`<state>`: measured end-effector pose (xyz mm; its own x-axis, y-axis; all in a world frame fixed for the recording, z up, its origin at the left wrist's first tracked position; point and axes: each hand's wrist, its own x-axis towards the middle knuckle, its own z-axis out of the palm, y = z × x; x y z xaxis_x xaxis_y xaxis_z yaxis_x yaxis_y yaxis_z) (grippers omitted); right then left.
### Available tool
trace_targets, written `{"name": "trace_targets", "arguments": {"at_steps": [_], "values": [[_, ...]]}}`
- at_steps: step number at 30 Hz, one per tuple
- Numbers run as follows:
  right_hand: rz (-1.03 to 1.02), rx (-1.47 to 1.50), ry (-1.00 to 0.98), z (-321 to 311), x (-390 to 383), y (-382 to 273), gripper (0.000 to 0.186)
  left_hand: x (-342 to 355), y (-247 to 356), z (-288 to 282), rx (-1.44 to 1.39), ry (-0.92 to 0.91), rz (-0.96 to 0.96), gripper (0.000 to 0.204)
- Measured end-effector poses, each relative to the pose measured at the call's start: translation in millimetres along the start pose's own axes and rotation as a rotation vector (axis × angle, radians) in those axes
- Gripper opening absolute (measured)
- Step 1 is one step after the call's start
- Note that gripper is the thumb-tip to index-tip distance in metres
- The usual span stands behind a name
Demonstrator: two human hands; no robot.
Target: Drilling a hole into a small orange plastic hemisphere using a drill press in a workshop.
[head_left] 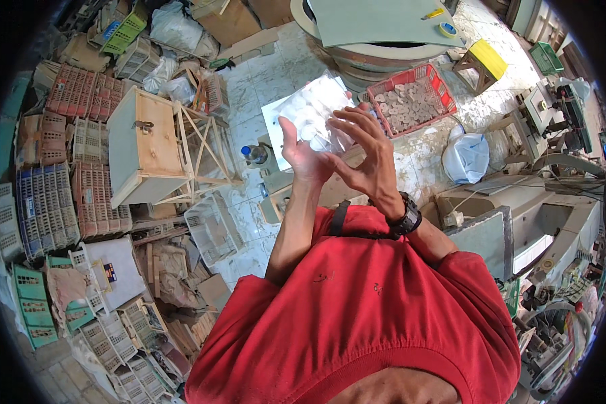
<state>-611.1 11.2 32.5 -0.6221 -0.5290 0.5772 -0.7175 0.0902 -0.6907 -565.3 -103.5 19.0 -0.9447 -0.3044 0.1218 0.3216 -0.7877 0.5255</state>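
Note:
My left hand (303, 153) and my right hand (365, 151) are raised together in front of me, both closed around a clear plastic bag (323, 114) filled with small white discs. The left palm cups the bag from the left side, and the right hand's fingers spread over its right side. A dark watch (407, 217) sits on my right wrist. Below the bag stands a red plastic basket (416, 98) heaped with pale round discs.
A pale wooden box on a slatted stand (145, 145) is at the left, beside stacks of plastic crates (60, 175). A water bottle (254, 155), a white sack (467, 156), a yellow stool (482, 62) and machinery (552, 121) surround me.

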Motion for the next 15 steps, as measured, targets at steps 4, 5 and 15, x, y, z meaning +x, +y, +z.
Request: {"name": "trace_targets", "arguments": {"at_steps": [4, 5, 15], "values": [[0.181, 0.248, -0.036, -8, 4, -3, 0.045, -1, -1, -9, -0.072, -0.050, 0.048, 0.082], [0.271, 0.319, -0.049, -11, 4, -4, 0.044, -2, -1, -11, -0.073, -0.050, 0.050, 0.082], [0.475, 0.660, -0.202, -22, 10, 3, 0.047, 0, 4, -16, 0.094, 0.035, 0.046, 0.070]]}}
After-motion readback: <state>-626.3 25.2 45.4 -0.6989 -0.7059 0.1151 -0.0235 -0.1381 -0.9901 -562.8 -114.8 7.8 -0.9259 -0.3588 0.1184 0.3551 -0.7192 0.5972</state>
